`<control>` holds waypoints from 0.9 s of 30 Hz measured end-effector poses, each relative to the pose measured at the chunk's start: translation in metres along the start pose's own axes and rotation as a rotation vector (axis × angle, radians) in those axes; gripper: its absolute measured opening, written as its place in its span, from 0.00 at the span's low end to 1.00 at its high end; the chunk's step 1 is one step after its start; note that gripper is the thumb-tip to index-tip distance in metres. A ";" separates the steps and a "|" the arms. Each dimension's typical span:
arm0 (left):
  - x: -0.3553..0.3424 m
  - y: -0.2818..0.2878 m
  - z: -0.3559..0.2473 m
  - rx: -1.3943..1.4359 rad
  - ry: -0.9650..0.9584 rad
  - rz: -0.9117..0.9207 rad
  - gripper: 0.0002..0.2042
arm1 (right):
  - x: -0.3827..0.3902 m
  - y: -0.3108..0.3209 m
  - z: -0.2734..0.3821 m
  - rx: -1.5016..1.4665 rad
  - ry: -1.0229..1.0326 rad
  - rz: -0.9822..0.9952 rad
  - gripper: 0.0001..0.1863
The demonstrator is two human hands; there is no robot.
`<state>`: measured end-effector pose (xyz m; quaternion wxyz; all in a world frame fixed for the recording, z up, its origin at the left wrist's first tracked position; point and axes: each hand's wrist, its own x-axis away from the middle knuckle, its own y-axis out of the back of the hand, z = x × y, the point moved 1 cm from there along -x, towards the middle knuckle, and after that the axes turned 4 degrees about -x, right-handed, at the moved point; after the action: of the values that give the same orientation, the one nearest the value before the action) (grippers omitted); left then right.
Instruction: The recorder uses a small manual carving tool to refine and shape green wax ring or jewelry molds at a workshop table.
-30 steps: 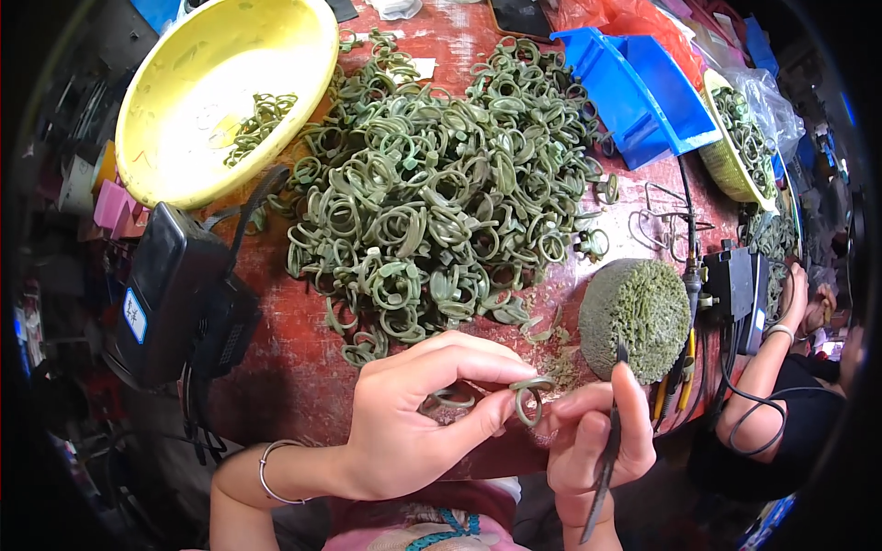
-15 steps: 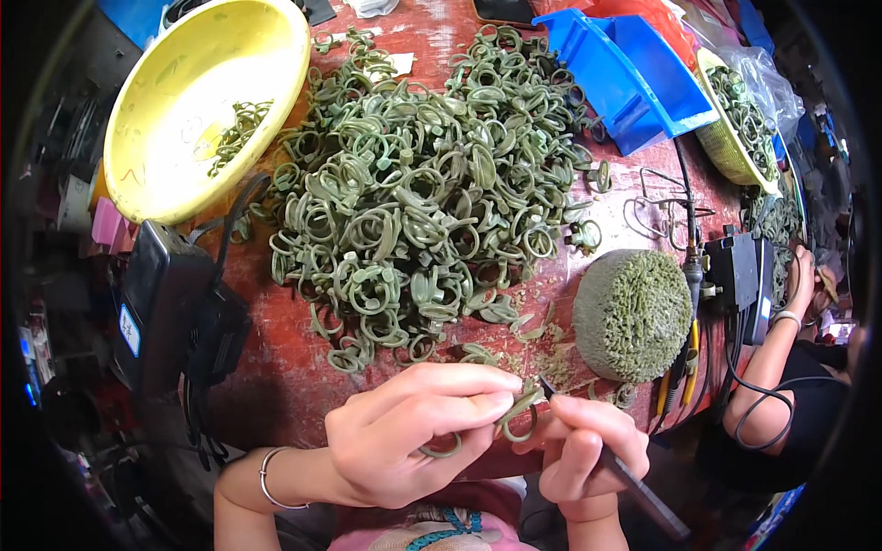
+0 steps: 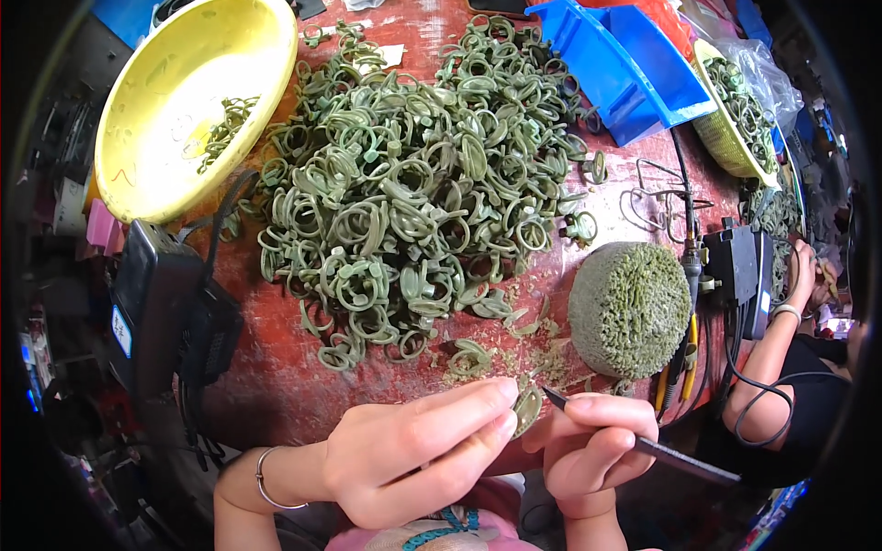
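Note:
Near the table's front edge, my left hand [image 3: 427,445] pinches a green ring [image 3: 526,412] that looks like wax, its broad oval face turned toward me. My right hand [image 3: 593,445] grips a slim dark knife-like tool [image 3: 694,462]. The tool's pointed tip is close to the ring's upper right edge; whether it touches I cannot tell. Both hands are closed, and my left fingers hide part of the ring. Just beyond them lies a loose green ring [image 3: 469,356] among pale green shavings. A big heap of similar rings [image 3: 404,184] covers the middle of the table.
A round rough-topped green block [image 3: 629,312] stands at right, beside a cabled pen-like tool [image 3: 691,266]. A yellow basin [image 3: 138,138], blue bin [image 3: 625,78] and yellow basket [image 3: 735,138] stand farther back. Black boxes [image 3: 152,294] sit at left. Another person's arm [image 3: 767,367] is far right.
My left hand has turned the ring so its oval face shows instead of its open band. The tool has swung to a flatter angle, its tip slightly away from the ring.

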<state>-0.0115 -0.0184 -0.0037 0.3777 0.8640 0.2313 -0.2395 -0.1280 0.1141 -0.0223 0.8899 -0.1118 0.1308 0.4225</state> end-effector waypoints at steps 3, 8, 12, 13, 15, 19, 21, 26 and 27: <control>-0.001 -0.002 0.000 -0.031 -0.031 -0.036 0.08 | -0.001 0.000 0.000 -0.124 0.026 -0.006 0.18; -0.001 0.003 -0.004 -0.010 -0.025 0.053 0.09 | -0.004 -0.005 0.005 0.257 0.135 0.131 0.22; -0.002 0.002 -0.005 0.010 -0.023 0.052 0.10 | -0.004 -0.002 0.001 0.045 -0.017 -0.075 0.22; -0.002 0.002 -0.006 0.002 -0.034 0.054 0.10 | -0.004 0.000 0.000 0.039 -0.040 -0.074 0.22; -0.002 0.004 -0.006 0.029 0.011 0.077 0.10 | -0.003 0.001 -0.001 -0.047 0.098 -0.012 0.22; -0.001 0.007 -0.007 0.042 0.024 0.115 0.10 | -0.002 0.001 0.001 0.152 0.040 -0.068 0.22; 0.000 0.007 -0.007 0.088 0.026 0.098 0.10 | -0.001 -0.001 0.001 0.106 -0.127 -0.115 0.23; 0.000 0.003 -0.003 0.095 0.091 0.078 0.11 | -0.003 0.000 -0.002 -0.039 -0.016 -0.034 0.22; 0.000 0.004 -0.002 0.147 0.144 0.057 0.11 | -0.002 0.001 -0.001 -0.008 -0.084 -0.007 0.21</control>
<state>-0.0088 -0.0188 -0.0001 0.3022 0.9106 0.2150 -0.1825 -0.1302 0.1124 -0.0228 0.8955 -0.0981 0.0913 0.4244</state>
